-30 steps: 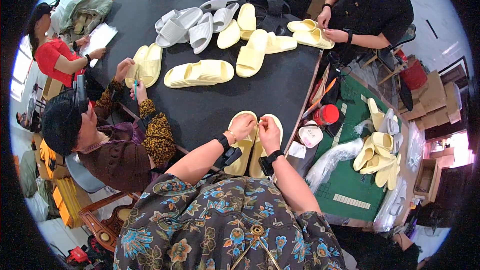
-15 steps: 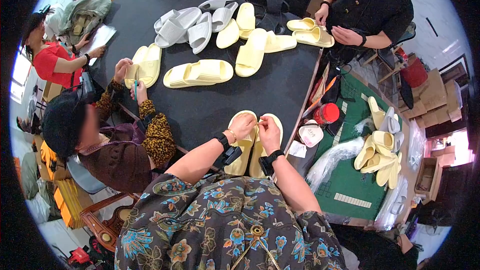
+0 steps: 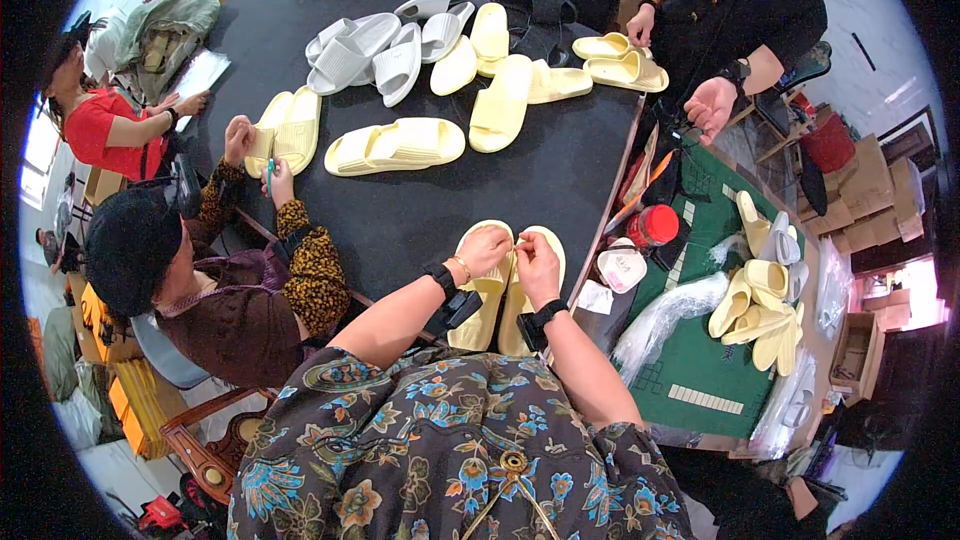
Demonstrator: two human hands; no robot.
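Note:
A pair of pale yellow slide slippers (image 3: pixel 481 313) lies side by side at the near edge of the dark table, toes pointing away from me. Above their straps, my left hand (image 3: pixel 484 249) and my right hand (image 3: pixel 538 270) meet with pinched fingertips at the inner edges of the two slippers. Whatever they pinch is too small to make out. Both hands are closed and partly cover the straps. Beyond them lies another yellow pair (image 3: pixel 396 147), and a single yellow slipper (image 3: pixel 500 105) rests to its right.
Grey slippers (image 3: pixel 355 52) and more yellow ones crowd the far table. At left, a co-worker's hand (image 3: pixel 279 183) holds a small blue-green tool beside yellow slippers (image 3: pixel 297 130). To the right stand a red-lidded jar (image 3: pixel 653 227) and a green board (image 3: pixel 690 360) bearing plastic wrap and several slippers.
My hands stay almost still over the slippers. At the far right, a co-worker's hand has moved away from the yellow slippers, toward the right and nearer to me, and now shows its palm.

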